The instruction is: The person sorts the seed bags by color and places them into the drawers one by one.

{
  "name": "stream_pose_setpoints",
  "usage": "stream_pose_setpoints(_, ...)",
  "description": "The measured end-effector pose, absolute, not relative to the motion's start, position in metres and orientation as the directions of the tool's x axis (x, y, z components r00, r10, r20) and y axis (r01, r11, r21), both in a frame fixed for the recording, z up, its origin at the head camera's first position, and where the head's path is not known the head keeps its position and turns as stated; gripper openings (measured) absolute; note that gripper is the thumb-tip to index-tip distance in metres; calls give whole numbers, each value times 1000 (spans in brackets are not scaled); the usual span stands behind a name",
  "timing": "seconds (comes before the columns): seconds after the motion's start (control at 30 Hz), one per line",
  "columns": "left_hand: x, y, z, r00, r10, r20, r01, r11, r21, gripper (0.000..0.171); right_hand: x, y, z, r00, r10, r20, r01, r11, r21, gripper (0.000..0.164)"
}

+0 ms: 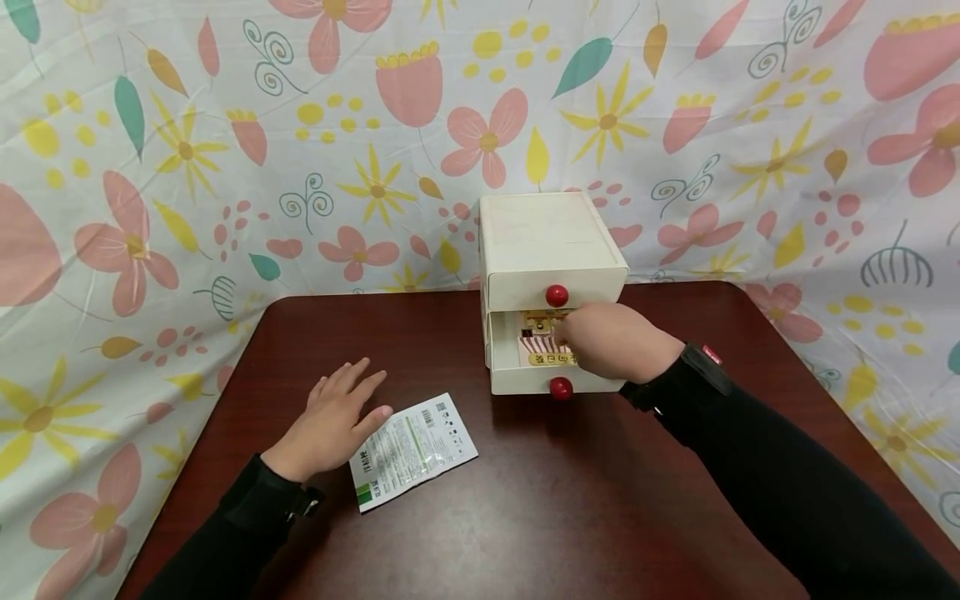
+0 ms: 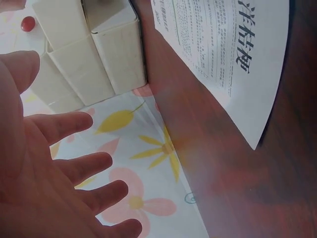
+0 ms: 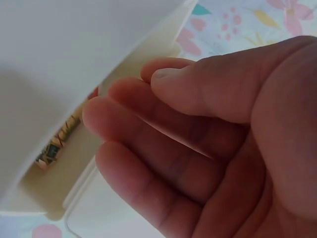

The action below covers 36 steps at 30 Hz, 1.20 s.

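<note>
My right hand point(image 1: 618, 340) reaches over the pulled-out lower drawer point(image 1: 521, 382) of a small cream drawer box point(image 1: 543, 229). Its fingers are loosely bent, and the right wrist view shows nothing between thumb and fingertips point(image 3: 101, 116). Inside that drawer lies a colourful packet point(image 1: 546, 348) with red-and-white stripes and a yellow label, partly hidden by the hand. My left hand point(image 1: 330, 421) is spread with fingers apart and holds nothing. Beside it, a white printed pouch point(image 1: 420, 450) with a green corner lies flat on the table; the thumb overlaps the pouch's edge in the head view.
The dark reddish-brown table point(image 1: 480, 550) reaches back to a floral-patterned cloth point(image 1: 420, 167) behind it. The drawer box stands at the table's far edge, with its upper drawer closed. Red round knobs point(image 1: 557, 295) stick out from both drawer fronts.
</note>
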<state>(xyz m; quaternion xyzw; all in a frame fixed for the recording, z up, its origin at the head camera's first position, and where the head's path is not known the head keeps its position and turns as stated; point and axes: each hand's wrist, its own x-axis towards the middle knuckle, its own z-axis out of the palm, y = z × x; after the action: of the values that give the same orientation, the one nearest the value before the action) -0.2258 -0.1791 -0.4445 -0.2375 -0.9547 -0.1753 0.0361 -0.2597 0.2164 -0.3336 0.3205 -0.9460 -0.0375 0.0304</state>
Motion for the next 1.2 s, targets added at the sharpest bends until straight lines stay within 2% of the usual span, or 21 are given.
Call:
stream_pose_setpoints(0.3,-228,-179,-440,-879,444,172,476,821,315,66,-233,226,-326,-789,-596,152,-587,803,103,20)
stream_pose_setpoints(0.53,-234,-176,-431,-869,461,183,496,804,329,67,-206,229,-321,-791,-571,217,-570,818,74,11)
stream_pose_setpoints(0.8,-250,-173,-416,-815,495,302,579,720,383,74,-178,234,-321,-777,-586,232,-590,805,59,17)
stream_pose_setpoints(1.0,-262,-166,-395,-710,520,474,699,596,394,71,-169,236,-338,-756,-608,242,-620,784,29,15)
stream_pose_setpoints(1.2,-284,-148,-364,-502,535,680,840,489,236,74,-168,234,-354,-755,-609,245,-629,778,-5,19)
